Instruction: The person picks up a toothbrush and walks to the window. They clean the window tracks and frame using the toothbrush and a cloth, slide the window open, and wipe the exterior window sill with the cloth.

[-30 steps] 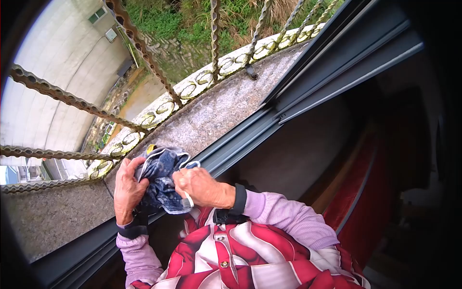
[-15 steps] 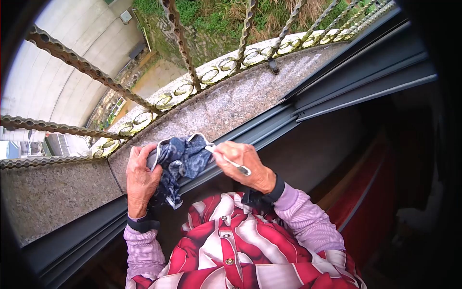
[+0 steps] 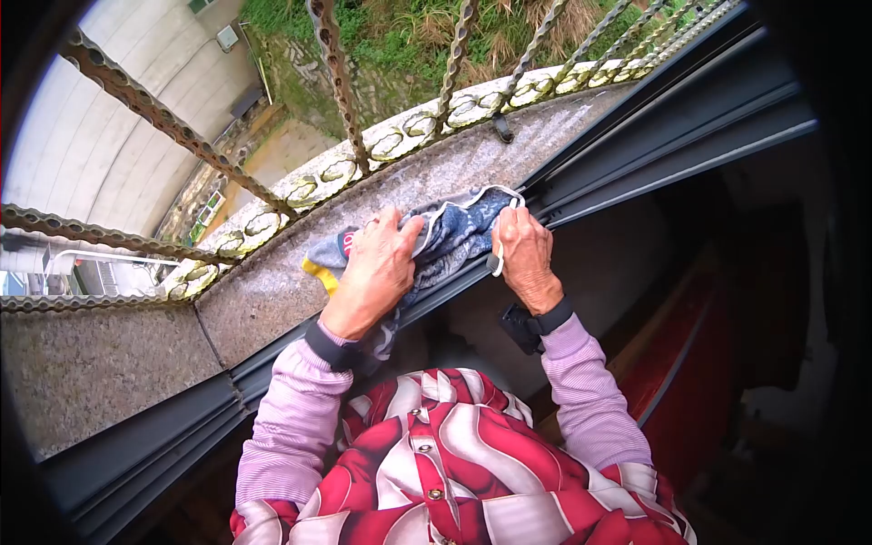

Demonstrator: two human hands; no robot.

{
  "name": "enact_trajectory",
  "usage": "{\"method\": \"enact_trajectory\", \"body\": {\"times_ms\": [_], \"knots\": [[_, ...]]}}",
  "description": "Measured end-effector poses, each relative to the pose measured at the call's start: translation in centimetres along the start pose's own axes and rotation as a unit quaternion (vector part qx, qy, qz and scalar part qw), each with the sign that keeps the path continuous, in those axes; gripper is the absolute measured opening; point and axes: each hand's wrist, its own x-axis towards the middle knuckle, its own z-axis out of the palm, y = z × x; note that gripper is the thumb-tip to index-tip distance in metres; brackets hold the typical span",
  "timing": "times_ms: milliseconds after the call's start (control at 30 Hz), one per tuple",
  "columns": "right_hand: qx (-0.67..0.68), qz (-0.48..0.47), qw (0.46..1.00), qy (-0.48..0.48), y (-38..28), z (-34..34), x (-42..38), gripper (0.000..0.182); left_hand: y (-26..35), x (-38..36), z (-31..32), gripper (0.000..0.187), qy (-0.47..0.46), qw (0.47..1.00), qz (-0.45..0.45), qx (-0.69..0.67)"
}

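The blue patterned cloth [image 3: 459, 227] is held between both hands, over the near edge of the stone ledge [image 3: 263, 304] and the dark window frame [image 3: 182, 451]; whether it is borne by either cannot be told. By the left hand [image 3: 374, 268], laid across its nearer part with fingers bent, it is pressed or gripped; which of the two cannot be told. By the right hand [image 3: 525, 250], closed in a narrow pinch, its pale-edged far end is held, along with a white strip [image 3: 495, 264]. The cloth's long axis is set roughly from eight to two o'clock, and its main spread lies at two o'clock from the left hand, at ten from the right. Both hands are touching it, so neither is nearer. Crumpled folds are shown, trimmed in white, with a yellow patch [image 3: 320, 275] at the eight o'clock end and a loose part hanging below.
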Motion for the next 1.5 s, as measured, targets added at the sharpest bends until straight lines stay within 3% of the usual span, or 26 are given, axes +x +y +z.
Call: {"method": "enact_trajectory", "body": {"times_ms": [167, 333, 400, 467, 600, 667, 733, 800, 867, 967, 1067, 1167, 1233, 1267, 1400, 1500], "knots": [[-0.027, -0.035, 0.998, -0.041, -4.5, -0.3, -0.6, 0.005, -1.3, -4.3, -3.1, 0.045, 0.008, 0.995, -0.071, -0.074], [0.027, -0.098, 0.993, -0.066, -8.6, -1.0, -1.1, 0.006, -2.0, -7.7, -6.2, 0.044, 0.039, 0.983, -0.142, -0.109], [0.145, -0.123, 0.98, -0.058, -10.0, -1.7, -1.5, 0.008, -1.4, -8.2, -8.0, 0.043, 0.039, 0.973, -0.194, -0.119], [0.123, -0.12, 0.983, -0.07, -11.2, -1.9, -1.7, 0.009, -1.6, -8.4, -9.3, 0.043, 0.068, 0.977, -0.174, -0.103], [0.291, -0.028, 0.953, -0.083, -6.9, -2.1, -0.6, 0.014, -1.2, -7.4, -10.8, 0.047, 0.101, 0.976, -0.166, -0.102], [0.299, -0.005, 0.953, -0.045, -4.1, -2.2, -0.1, 0.012, -0.9, -5.9, -10.1, 0.046, 0.092, 0.98, -0.136, -0.111], [0.232, 0.038, 0.972, -0.025, -2.1, -1.8, 0.4, 0.011, 0.0, -3.8, -8.7, 0.04, 0.041, 0.982, -0.114, -0.148], [0.181, 0.055, 0.981, -0.046, -0.2, -1.4, 0.8, 0.011, -0.2, -1.5, -5.8, 0.037, 0.045, 0.988, -0.01, -0.148], [0.104, 0.039, 0.994, -0.017, 1.1, -0.3, 0.9, 0.014, 0.7, 1.2, -3.9, 0.04, 0.002, 0.981, -0.018, -0.195], [0.065, 0.013, 0.998, -0.022, 0.9, 0.0, 0.6, 0.012, 1.9, 4.4, -2.3, 0.043, 0.018, 0.984, 0.059, -0.169], [0.055, 0.008, 0.998, -0.023, 0.1, -0.4, 0.2, 0.009, 2.0, 4.5, -2.2, 0.044, 0.033, 0.978, 0.075, -0.19], [0.1, -0.022, 0.994, -0.03, -0.2, -0.8, 0.0, 0.009, 1.3, 3.1, -4.7, 0.044, 0.038, 0.979, 0.016, -0.202], [0.064, -0.058, 0.995, -0.041, -3.2, -0.9, -0.4, 0.007, 0.7, 2.4, -7.0, 0.041, 0.074, 0.983, 0.035, -0.162], [0.04, -0.055, 0.997, -0.04, -4.4, -0.7, -0.7, 0.007, 0.7, 2.1, -8.3, 0.041, 0.069, 0.982, -0.001, -0.174], [0.319, -0.089, 0.942, -0.062, -6.0, -2.6, 0.6, 0.011, 0.8, 1.1, -12.9, 0.04, 0.127, 0.986, 0.025, -0.109], [0.365, -0.136, 0.918, -0.078, -7.5, -0.5, 0.8, 0.01, 0.2, -0.4, -15.4, 0.041, 0.114, 0.991, 0.034, -0.064]]}}
